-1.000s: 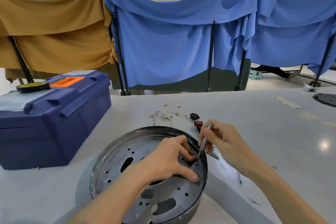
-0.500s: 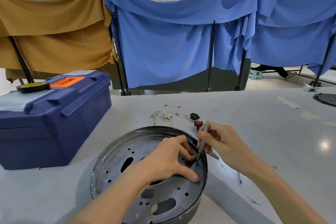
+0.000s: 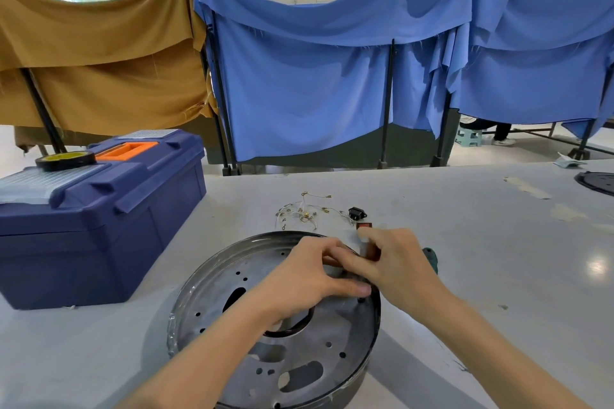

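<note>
A round grey metal base plate [image 3: 232, 295] with several holes and a raised rim lies on the table in front of me. My left hand [image 3: 299, 285] rests on the plate near its far right rim, with the thumb pressed flat on the metal and the fingers bent. My right hand [image 3: 395, 266] reaches over the rim from the right, fingers curled, fingertips meeting those of the left hand. Whatever sits between the fingertips is hidden. The thin metal tool is out of sight.
A blue toolbox [image 3: 99, 216] with a tape roll [image 3: 64, 159] on top stands at the left. Beyond the plate lie thin wires [image 3: 305, 211], a black switch [image 3: 357, 212] and a red switch [image 3: 364, 226]. A green handle [image 3: 431, 257] shows behind my right hand. Cloth-draped screens stand beyond the table.
My right hand moved left over the rim until its fingers met the left hand's. The thin tool it held upright is no longer visible. The left hand stayed on the plate.
</note>
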Demonstrator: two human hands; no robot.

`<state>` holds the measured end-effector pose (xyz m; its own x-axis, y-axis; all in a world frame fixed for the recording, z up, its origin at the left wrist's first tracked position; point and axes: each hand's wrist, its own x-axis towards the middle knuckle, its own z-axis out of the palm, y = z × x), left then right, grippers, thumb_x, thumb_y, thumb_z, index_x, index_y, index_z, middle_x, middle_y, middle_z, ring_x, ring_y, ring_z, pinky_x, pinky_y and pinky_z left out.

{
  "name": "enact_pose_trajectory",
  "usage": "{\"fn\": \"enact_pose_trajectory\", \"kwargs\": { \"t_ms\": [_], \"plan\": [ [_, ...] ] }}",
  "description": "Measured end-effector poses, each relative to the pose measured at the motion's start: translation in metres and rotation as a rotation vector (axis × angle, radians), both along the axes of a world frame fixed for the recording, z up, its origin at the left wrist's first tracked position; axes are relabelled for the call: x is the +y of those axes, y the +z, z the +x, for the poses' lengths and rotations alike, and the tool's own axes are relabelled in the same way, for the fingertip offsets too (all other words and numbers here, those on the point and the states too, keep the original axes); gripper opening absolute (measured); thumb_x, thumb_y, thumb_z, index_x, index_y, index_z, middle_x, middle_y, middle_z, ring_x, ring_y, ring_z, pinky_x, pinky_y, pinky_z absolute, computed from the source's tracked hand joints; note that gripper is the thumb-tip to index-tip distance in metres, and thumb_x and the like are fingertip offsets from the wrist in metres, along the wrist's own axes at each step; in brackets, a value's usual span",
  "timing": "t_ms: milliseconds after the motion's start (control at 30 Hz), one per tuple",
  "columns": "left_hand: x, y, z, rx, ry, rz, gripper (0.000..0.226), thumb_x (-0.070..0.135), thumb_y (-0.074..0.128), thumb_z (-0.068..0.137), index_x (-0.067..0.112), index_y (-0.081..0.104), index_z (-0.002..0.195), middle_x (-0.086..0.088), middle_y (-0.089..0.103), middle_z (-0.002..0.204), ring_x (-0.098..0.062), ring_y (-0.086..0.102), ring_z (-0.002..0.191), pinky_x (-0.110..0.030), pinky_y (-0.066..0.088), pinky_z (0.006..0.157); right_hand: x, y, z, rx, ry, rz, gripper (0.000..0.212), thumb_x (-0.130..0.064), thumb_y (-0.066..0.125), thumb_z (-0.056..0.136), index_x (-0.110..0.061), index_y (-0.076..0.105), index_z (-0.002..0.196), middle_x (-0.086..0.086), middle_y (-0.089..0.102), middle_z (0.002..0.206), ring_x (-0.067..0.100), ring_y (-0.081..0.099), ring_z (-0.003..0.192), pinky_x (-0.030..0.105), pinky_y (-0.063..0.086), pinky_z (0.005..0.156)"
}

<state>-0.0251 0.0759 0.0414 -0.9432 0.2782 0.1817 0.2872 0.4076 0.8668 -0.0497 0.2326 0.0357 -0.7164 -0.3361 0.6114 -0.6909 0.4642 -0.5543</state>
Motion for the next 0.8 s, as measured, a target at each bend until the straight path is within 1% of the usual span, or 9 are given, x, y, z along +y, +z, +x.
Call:
{"fn": "enact_pose_trajectory", "kwargs": {
  "t_ms": [133, 267, 400, 467, 533, 567, 633, 733, 800],
  "plan": [
    [0.001, 0.001, 0.001, 0.043, -0.004, 0.063, 0.036, -0.004, 0.078, 0.071, 0.031, 0.071, 0.061, 0.013, 0.07, 0.066, 0.005, 0.064, 0.069, -0.006, 0.046, 0.066, -0.007, -0.002, -0.001, -0.04, 0.007, -0.011, 0.056, -0.04, 0.072, 0.083, -0.024, 0.03, 0.049, -0.008, 0.026, 0.043, 0.012, 0.027, 0.047, 0.024, 0.021, 0.05],
    [0.005, -0.001, -0.001, 0.027, 0.0, 0.092, 0.024, -0.005, 0.075, 0.075, 0.016, 0.068, 0.065, 0.011, 0.065, 0.061, 0.001, 0.06, 0.062, -0.011, 0.045, 0.062, -0.003, 0.001, -0.004, -0.133, 0.007, -0.088, 0.06, -0.065, 0.069, 0.062, -0.019, 0.035, 0.047, -0.009, 0.026, 0.043, 0.011, 0.027, 0.048, 0.024, 0.022, 0.05],
    [0.01, -0.002, -0.003, 0.028, 0.029, 0.061, 0.023, -0.005, 0.07, 0.08, 0.016, 0.071, 0.073, 0.008, 0.071, 0.07, -0.003, 0.068, 0.074, -0.024, 0.056, 0.076, 0.01, 0.006, -0.004, -0.148, 0.027, -0.087, 0.061, -0.073, 0.069, 0.052, -0.018, 0.044, 0.05, -0.01, 0.037, 0.044, 0.008, 0.031, 0.046, 0.019, 0.028, 0.047],
    [0.011, -0.001, -0.002, 0.019, 0.015, 0.067, 0.022, -0.009, 0.065, 0.085, 0.01, 0.075, 0.085, 0.004, 0.075, 0.085, -0.004, 0.07, 0.087, -0.021, 0.055, 0.082, 0.017, 0.012, -0.004, -0.171, 0.098, -0.106, 0.046, -0.066, 0.073, 0.061, -0.022, 0.064, 0.072, -0.01, 0.054, 0.055, 0.005, 0.042, 0.044, 0.016, 0.036, 0.047],
    [0.013, -0.001, -0.002, 0.033, 0.019, 0.027, 0.019, -0.006, 0.064, 0.086, 0.007, 0.076, 0.091, 0.002, 0.075, 0.091, -0.003, 0.068, 0.093, -0.02, 0.053, 0.087, 0.021, 0.017, -0.004, -0.2, 0.192, -0.099, 0.027, -0.046, 0.077, 0.075, -0.023, 0.071, 0.086, -0.004, 0.064, 0.066, 0.012, 0.057, 0.047, 0.019, 0.047, 0.049],
    [0.013, -0.001, -0.001, 0.047, 0.023, 0.013, 0.017, -0.005, 0.065, 0.086, 0.008, 0.075, 0.088, 0.004, 0.075, 0.088, -0.003, 0.067, 0.092, -0.02, 0.053, 0.088, 0.022, 0.018, -0.005, -0.202, 0.214, -0.096, 0.017, -0.034, 0.077, 0.079, -0.019, 0.071, 0.082, 0.0, 0.066, 0.066, 0.018, 0.062, 0.05, 0.02, 0.05, 0.05],
    [0.014, 0.0, 0.001, 0.06, 0.022, 0.022, 0.019, -0.003, 0.067, 0.085, 0.014, 0.074, 0.083, 0.007, 0.073, 0.081, -0.002, 0.067, 0.088, -0.017, 0.052, 0.085, 0.023, 0.019, -0.005, -0.202, 0.211, -0.11, 0.014, -0.02, 0.078, 0.08, -0.013, 0.069, 0.073, 0.005, 0.067, 0.059, 0.019, 0.065, 0.048, 0.018, 0.05, 0.05],
    [0.014, 0.0, 0.002, 0.045, 0.008, 0.024, 0.015, 0.006, 0.077, 0.077, 0.02, 0.073, 0.075, -0.006, 0.073, 0.083, -0.018, 0.068, 0.09, -0.028, 0.054, 0.088, 0.022, 0.019, -0.005, -0.217, 0.172, -0.115, 0.022, -0.018, 0.079, 0.08, -0.013, 0.063, 0.065, 0.001, 0.062, 0.046, 0.016, 0.06, 0.038, 0.017, 0.046, 0.045],
    [0.016, -0.001, 0.002, 0.043, 0.01, 0.008, 0.012, 0.008, 0.081, 0.073, 0.017, 0.073, 0.075, -0.01, 0.07, 0.082, -0.019, 0.066, 0.083, -0.037, 0.053, 0.09, 0.02, 0.019, -0.004, -0.198, 0.118, -0.1, 0.027, -0.019, 0.08, 0.08, -0.014, 0.059, 0.063, -0.003, 0.059, 0.042, 0.014, 0.057, 0.035, 0.02, 0.045, 0.045]
  ]
}}
